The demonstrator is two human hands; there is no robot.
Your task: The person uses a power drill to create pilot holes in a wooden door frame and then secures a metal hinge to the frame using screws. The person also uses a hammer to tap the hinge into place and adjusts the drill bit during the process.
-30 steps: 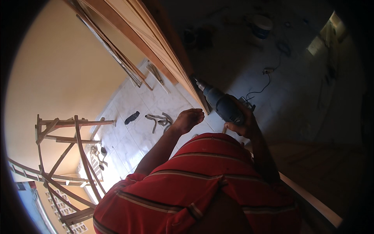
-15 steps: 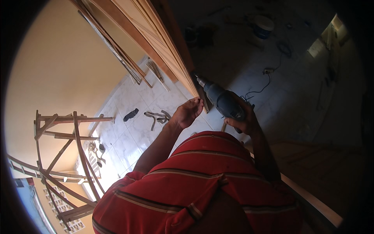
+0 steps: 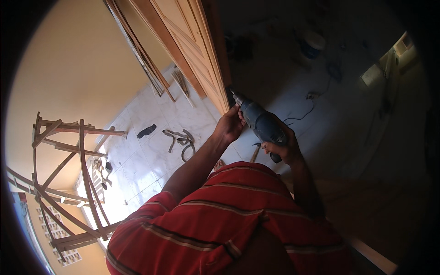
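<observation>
A dark power drill (image 3: 261, 121) points up and left, its bit close to the edge of a pale wooden panelled door (image 3: 195, 50). My right hand (image 3: 283, 145) is wrapped round the back and handle of the drill. Against the drill's front end, just behind the chuck, my left hand (image 3: 230, 126) has its fingers curled, seeming to steady it; the fingertips are partly hidden. The spot on the door edge where the bit points lies in shadow, so I cannot tell whether the bit touches it.
A wooden trestle (image 3: 82, 137) stands at the left. On the tiled floor lie a coiled strap (image 3: 185, 142), a dark sandal-like item (image 3: 146, 131) and thin sticks (image 3: 182, 85). Long boards (image 3: 142, 50) lean on the wall. A cord (image 3: 302, 118) and a bucket (image 3: 314, 43) are in the dark right side.
My left hand has moved from beside the door's edge up and right to the drill's front. The drill has swung slightly, staying in my right hand. The whole view has shifted a little.
</observation>
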